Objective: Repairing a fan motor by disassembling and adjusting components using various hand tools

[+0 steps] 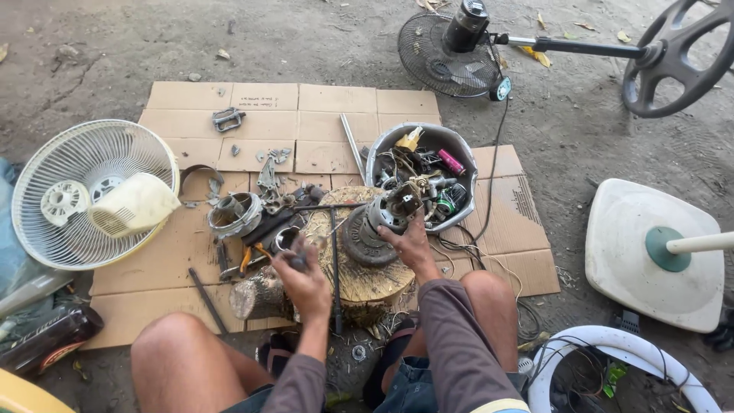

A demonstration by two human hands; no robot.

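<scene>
A fan motor (388,214) with a round grey weight rests on a wooden log stump (359,271) between my knees. My right hand (413,246) grips the motor's lower side and steadies it. My left hand (304,281) is closed around a dark tool handle, nearest to a thin black T-shaped rod (335,260) that stands against the stump. Pliers with orange handles (252,256) lie just left of that hand.
Flattened cardboard (260,130) covers the ground. A white fan grille with a cream housing (92,191) lies at left. A grey bowl of parts (428,164) sits behind the stump. A black fan (459,46) lies beyond, a white fan base (650,252) at right.
</scene>
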